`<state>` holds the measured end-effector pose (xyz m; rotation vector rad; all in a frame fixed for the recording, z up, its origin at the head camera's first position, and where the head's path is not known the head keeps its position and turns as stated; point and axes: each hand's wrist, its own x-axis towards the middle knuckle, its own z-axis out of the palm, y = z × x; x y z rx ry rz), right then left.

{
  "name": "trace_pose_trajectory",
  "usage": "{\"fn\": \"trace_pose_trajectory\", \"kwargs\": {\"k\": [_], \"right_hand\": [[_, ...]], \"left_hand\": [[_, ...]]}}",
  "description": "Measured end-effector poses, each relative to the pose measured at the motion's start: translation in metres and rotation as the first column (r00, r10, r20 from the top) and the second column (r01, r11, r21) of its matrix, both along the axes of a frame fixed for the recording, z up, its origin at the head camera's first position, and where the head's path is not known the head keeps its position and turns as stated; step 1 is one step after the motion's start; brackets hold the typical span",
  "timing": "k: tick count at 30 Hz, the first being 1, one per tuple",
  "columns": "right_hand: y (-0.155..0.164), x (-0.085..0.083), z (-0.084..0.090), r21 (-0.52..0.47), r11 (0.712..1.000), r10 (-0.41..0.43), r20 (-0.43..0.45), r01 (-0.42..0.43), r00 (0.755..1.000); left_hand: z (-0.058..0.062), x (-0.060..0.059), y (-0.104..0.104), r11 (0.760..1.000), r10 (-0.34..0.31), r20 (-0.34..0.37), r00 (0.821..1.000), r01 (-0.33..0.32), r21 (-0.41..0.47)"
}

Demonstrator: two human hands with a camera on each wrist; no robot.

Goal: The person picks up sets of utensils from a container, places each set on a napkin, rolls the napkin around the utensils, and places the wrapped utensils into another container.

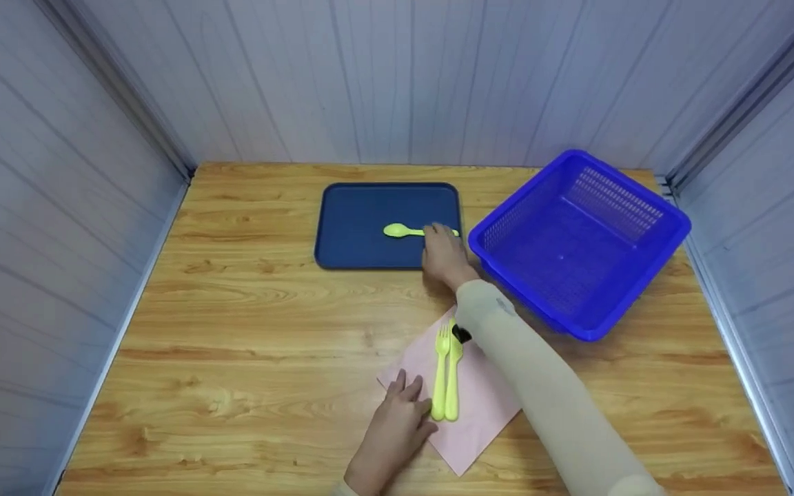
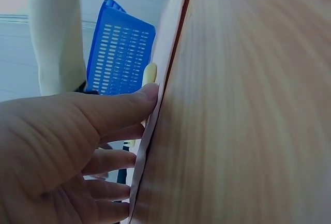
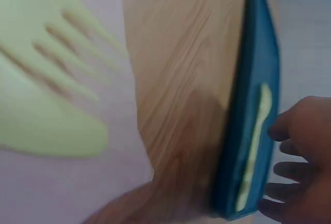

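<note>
In the head view a pale yellow-green plastic spoon (image 1: pixel 395 231) lies on the dark blue tray (image 1: pixel 350 234), its bowl to the left. My right hand (image 1: pixel 446 256) is over the spoon's handle and covers part of it; the right wrist view shows its fingers loosely bent above the spoon (image 3: pixel 254 146). Nearer to me, a matching fork (image 1: pixel 440 375) and knife (image 1: pixel 452 386) lie side by side on a pink napkin (image 1: pixel 483 406). My left hand (image 1: pixel 397 427) rests at the napkin's left edge, fingers spread, fingertips close beside the fork handle.
A blue plastic basket (image 1: pixel 562 241) with slotted sides stands right of the tray, close to my right forearm. My right sleeve (image 1: pixel 548 386) crosses over the napkin's right side. Panelled walls (image 1: pixel 383 83) enclose the wooden table (image 1: pixel 231 331) at the back and sides.
</note>
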<state>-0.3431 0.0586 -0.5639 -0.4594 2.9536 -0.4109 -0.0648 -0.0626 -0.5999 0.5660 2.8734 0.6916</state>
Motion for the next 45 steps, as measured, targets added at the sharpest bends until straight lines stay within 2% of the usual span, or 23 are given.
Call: {"fn": "trace_pose_trajectory", "kwargs": {"k": [4, 9, 15, 20, 25, 29, 36, 39, 42, 44, 45], "right_hand": [[0.008, -0.017, -0.008, 0.149, 0.989, -0.013, 0.047, 0.006, 0.999], [0.011, -0.023, -0.010, 0.230, 0.973, 0.015, -0.013, -0.011, 1.000], [0.005, -0.019, -0.017, 0.191, 0.981, 0.050, -0.051, -0.039, 0.997], [0.008, -0.010, -0.020, 0.153, 0.988, 0.041, -0.082, -0.028, 0.996], [0.007, 0.003, -0.015, 0.087, 0.996, 0.019, -0.100, -0.010, 0.995], [0.005, 0.016, -0.009, 0.113, 0.994, 0.031, -0.187, -0.010, 0.982], [0.006, 0.052, 0.002, 0.119, 0.993, 0.023, -0.264, 0.009, 0.964], [0.011, 0.073, 0.004, 0.060, 0.997, -0.015, -0.336, 0.037, 0.942], [0.020, 0.101, 0.001, -0.051, 0.998, -0.065, -0.393, 0.049, 0.917], [0.026, 0.122, -0.001, -0.130, 0.989, -0.109, -0.376, 0.064, 0.920], [0.029, 0.133, -0.001, -0.168, 0.982, -0.135, -0.342, 0.081, 0.930]], "left_hand": [[0.000, 0.001, 0.003, 1.000, -0.014, -0.008, 1.000, 0.014, 0.013], [0.002, -0.002, 0.003, 1.000, -0.025, -0.010, 1.000, 0.025, 0.005], [0.004, -0.003, 0.002, 1.000, 0.005, 0.046, 0.999, -0.007, 0.030], [0.006, -0.003, 0.002, 0.999, 0.005, 0.026, 1.000, -0.006, 0.041], [0.005, -0.005, 0.003, 0.999, 0.010, 0.028, 1.000, -0.011, 0.049], [0.004, -0.005, 0.003, 0.998, 0.015, 0.034, 0.999, -0.017, 0.066], [0.003, -0.004, 0.002, 0.996, 0.020, 0.035, 0.999, -0.023, 0.091], [0.002, -0.004, 0.002, 0.996, 0.022, 0.032, 0.999, -0.025, 0.090], [0.001, -0.005, 0.003, 0.996, 0.021, 0.034, 0.999, -0.024, 0.090], [0.001, -0.005, 0.002, 0.996, 0.019, 0.035, 0.999, -0.022, 0.091], [0.002, -0.005, 0.002, 0.995, 0.018, 0.035, 0.999, -0.021, 0.095]]}}
